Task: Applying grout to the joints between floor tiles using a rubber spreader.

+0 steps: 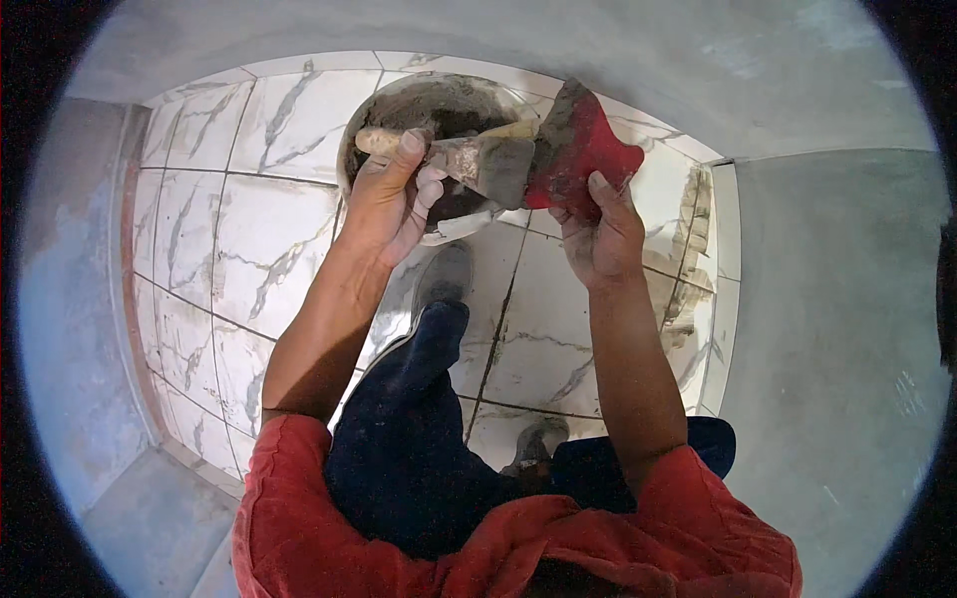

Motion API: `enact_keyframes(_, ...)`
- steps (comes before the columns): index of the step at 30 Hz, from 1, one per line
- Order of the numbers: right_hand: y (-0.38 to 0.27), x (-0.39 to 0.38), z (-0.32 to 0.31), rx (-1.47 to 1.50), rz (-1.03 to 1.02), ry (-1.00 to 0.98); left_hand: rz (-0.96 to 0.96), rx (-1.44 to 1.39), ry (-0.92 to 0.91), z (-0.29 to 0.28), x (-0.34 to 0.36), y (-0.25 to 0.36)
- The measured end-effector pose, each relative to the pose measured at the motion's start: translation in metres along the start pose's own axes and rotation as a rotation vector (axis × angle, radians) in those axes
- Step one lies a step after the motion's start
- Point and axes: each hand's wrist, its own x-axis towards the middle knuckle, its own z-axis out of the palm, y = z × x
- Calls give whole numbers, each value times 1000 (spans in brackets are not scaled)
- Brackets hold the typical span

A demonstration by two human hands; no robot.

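My left hand (391, 199) is closed around a putty knife (490, 167) with a wooden handle and a wide, mortar-smeared blade. The blade points right and meets, or nearly meets, a red flexible spreader (586, 159). That spreader is pinched in my right hand (604, 231), thumb on top; grey mortar coats its upper left side. Beneath both tools stands a round bucket (351, 159) with grey mortar inside and caked on its wall. A yellowish handle (513, 130) shows behind the putty knife; what it belongs to is hidden.
White marbled floor tiles (269, 239) with dark joints lie around the bucket. Grey mortar smears (690, 244) mark the tiles at right. Plastered walls rise at the far side, the left and the right (827, 319). My shoes (446, 274) stand on the tiles, one close to the bucket.
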Motion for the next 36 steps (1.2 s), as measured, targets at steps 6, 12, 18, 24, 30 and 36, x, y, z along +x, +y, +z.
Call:
enact_keyframes(6, 6, 2, 7, 73, 61, -52, -47, 11, -56, -11, 7, -1)
enact_keyframes(12, 15, 2, 16, 142, 93, -83, 34, 35, -24, -14, 12, -2)
enact_keyframes(18, 20, -3, 12, 108, 105, 25, -42, 154, 39, -15, 17, 4)
enact_keyframes(24, 13, -13, 8, 104, 59, 25, 39, 172, 82, -32, 26, 6)
enact_keyframes(30, -30, -16, -62, -115, -13, 34, 446, 782, 152, -63, 35, 24)
enact_keyframes(36, -78, -31, -119, -171, 37, 319, 533, 1525, 197, -65, 49, 17)
